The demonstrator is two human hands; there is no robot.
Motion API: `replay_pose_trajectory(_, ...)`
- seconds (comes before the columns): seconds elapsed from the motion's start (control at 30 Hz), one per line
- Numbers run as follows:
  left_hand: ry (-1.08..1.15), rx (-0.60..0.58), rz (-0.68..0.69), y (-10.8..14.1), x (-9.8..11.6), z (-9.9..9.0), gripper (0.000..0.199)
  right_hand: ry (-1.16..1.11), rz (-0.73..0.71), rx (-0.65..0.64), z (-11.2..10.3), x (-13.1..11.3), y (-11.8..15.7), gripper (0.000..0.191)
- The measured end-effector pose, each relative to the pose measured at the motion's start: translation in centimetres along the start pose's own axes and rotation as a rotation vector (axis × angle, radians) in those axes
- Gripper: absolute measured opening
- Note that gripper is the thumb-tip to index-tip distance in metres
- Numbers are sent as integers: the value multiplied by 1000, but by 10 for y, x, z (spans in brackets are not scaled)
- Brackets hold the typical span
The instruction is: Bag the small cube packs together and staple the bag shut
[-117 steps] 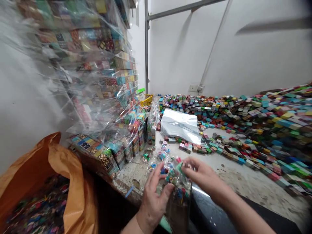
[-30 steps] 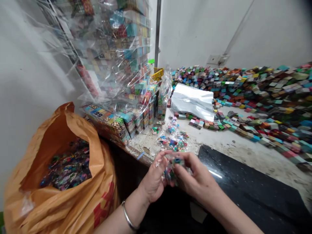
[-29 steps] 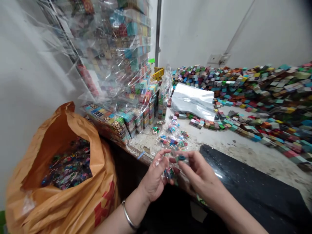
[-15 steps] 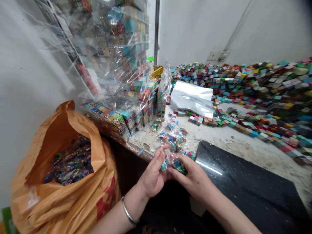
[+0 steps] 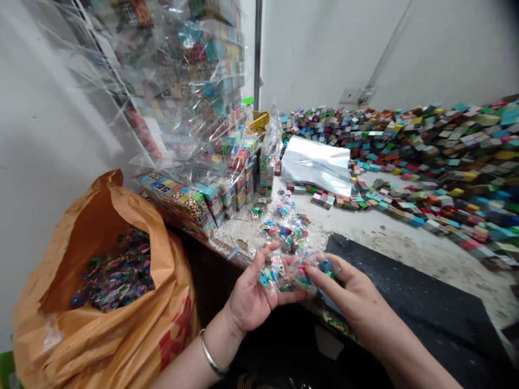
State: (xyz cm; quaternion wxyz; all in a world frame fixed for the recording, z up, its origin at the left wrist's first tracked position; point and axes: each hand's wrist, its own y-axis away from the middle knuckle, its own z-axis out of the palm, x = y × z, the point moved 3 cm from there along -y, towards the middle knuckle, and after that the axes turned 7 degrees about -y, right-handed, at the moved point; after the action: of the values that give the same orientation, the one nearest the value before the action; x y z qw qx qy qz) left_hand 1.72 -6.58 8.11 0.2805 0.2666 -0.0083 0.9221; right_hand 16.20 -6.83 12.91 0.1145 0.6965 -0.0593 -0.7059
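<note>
My left hand (image 5: 251, 294), palm up with a silver bangle at the wrist, cradles clear plastic packets of small colourful toy pieces (image 5: 268, 276) on its fingers. From the right, my right hand (image 5: 346, 283) grips a similar packet (image 5: 326, 267) between thumb and fingers, close over the left fingertips. The exact number of packets is hard to make out. Just beyond both hands, more loose packets (image 5: 286, 231) lie in a small heap on the white worktop (image 5: 324, 221).
An orange woven sack (image 5: 170, 275) full of similar packets stands at the left. Patterned boxes (image 5: 194, 205) under clear plastic rise behind it. A silvery bag (image 5: 316, 165) lies at the back. Many small coloured blocks (image 5: 405, 140) pile up at right, behind a black slab (image 5: 397, 292).
My right hand has moved right and the packets have spread between both hands. The left fingers have opened out under them.
</note>
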Motion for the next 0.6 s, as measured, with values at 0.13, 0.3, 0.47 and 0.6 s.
replay_pose_trajectory(0.13,-38,-7,11,2,-7,2,56,622,-475,38,16,5,1,20)
replay_pose_trajectory(0.3,-99,65,103,3,-16,-1,45,1100,-806,98,47,34,11,48)
replay_pose_trajectory(0.47,-157,168,85,8,-17,-7,50,1146,-783,-14,47,39,19,69)
replay_pose_trajectory(0.6,-268,288,61,8,-11,-12,52,979,-638,39,10,26,3,49)
